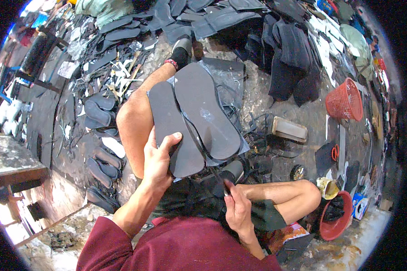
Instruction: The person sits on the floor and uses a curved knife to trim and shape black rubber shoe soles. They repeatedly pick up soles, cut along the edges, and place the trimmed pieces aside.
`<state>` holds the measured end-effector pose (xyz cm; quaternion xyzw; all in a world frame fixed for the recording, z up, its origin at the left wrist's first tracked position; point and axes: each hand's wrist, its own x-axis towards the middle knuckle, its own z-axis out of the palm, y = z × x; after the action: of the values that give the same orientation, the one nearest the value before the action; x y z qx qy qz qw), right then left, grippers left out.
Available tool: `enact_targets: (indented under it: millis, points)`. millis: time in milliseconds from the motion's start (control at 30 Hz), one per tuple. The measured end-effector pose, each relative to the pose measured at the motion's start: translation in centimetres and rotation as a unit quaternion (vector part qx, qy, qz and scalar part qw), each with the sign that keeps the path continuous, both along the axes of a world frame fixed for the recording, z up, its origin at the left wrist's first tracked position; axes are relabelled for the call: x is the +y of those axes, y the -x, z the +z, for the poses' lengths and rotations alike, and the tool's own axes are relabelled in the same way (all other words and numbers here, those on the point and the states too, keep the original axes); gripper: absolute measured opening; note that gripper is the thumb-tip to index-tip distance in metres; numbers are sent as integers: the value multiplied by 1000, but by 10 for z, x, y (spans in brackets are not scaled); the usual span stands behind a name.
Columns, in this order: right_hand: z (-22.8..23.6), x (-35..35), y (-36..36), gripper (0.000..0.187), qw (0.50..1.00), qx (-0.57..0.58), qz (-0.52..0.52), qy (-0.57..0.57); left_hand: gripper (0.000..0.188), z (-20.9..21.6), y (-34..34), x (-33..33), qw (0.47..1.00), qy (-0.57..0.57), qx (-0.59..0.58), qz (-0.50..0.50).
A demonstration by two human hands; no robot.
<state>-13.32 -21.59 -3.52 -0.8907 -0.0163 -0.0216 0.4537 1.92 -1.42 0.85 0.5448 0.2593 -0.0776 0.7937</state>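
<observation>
Soles, two grey foot-shaped pieces, held side by side above the person's lap, between the bent legs. Left sole (pixel 165 122) the narrower looking; right sole (pixel 205 101) set farther up, a pale smudge near its middle. Thin bluish sheet (pixel 244 147) peeks out past the right sole's lower corner.

Left hand (pixel 156 162): pinching the left sole at its outer edge, thumb flat on the upper face, other fingers mostly hidden underneath. Right hand (pixel 238 212): below the soles' lower ends, fingers curled together around a slim dark tool (pixel 220 179); blurred, kind cannot be told. Whether the tool touches the soles: cannot tell.

Floor (pixel 259 81) grey and worn. Toward its far edge, a wide heap of dark sheets (pixel 226 21). Left part of floor: pale strips (pixel 120 74), then a stack of dark soles (pixel 99 112) nearer. Bench (pixel 13 174) by the left edge. Right part: a beige block (pixel 289 129), red basket (pixel 343 100) beyond it, tipped; red-handled scissors (pixel 335 152) near the right edge. Red tub (pixel 324 226) at the near right corner, dark stuff inside.
</observation>
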Motion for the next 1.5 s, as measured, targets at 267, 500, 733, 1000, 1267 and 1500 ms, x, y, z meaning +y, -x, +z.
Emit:
enact_targets:
  millis: [267, 500, 733, 1000, 1267, 1500]
  points:
    - [-18, 12, -62, 17, 999, -8, 34, -9, 68, -7, 5, 10, 999, -26, 15, -30]
    - [-63, 19, -80, 37, 810, 184, -66, -553, 72, -11, 13, 20, 998, -23, 16, -53]
    - [-116, 61, -133, 54, 974, -37, 15, -224, 72, -2, 16, 5, 997, -20, 22, -67]
    - [23, 40, -131, 78, 915, 31, 69, -397, 55, -13, 28, 11, 996, 23, -11, -89]
    - [18, 24, -50, 56, 936, 22, 43, -348, 32, 32, 0, 53, 978, 144, 63, -137]
    - [-27, 5, 1, 41, 999, -22, 39, -29, 30, 24, 9, 67, 973, 133, 110, -150]
